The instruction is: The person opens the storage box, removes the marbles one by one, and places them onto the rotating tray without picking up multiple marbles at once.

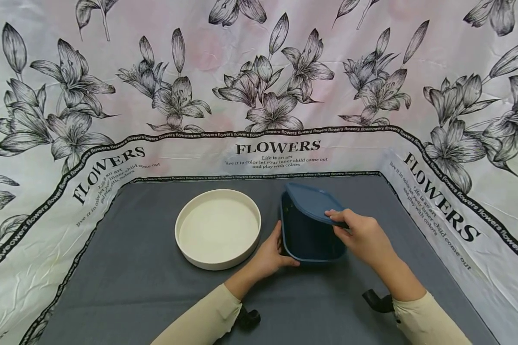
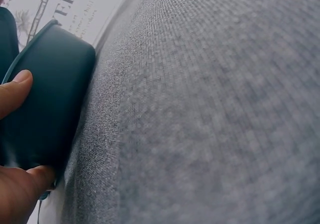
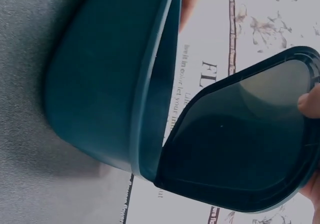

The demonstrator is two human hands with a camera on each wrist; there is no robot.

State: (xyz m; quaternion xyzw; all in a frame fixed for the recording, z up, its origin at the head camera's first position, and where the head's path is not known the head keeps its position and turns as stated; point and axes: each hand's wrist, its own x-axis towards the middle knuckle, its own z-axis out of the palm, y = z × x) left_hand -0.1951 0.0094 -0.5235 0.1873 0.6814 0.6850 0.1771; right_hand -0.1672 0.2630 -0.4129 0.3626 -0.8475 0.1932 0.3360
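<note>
An open dark blue rectangular container stands on the grey cloth, its dark interior facing up. My left hand grips its near left corner, with the thumb on the front wall and the fingers round the left side. My right hand pinches one end of the matching blue lid between thumb and fingers. That lid is tilted up over the container, its far end at the back rim. In the right wrist view the lid's underside shows, with one edge meeting the rim.
Left of the container, a round cream dish with a raised rim sits close to my left hand. Grey cloth covers the work surface, bordered by white flower-printed fabric that rises at the back. Black curved pieces stick out at both wrists.
</note>
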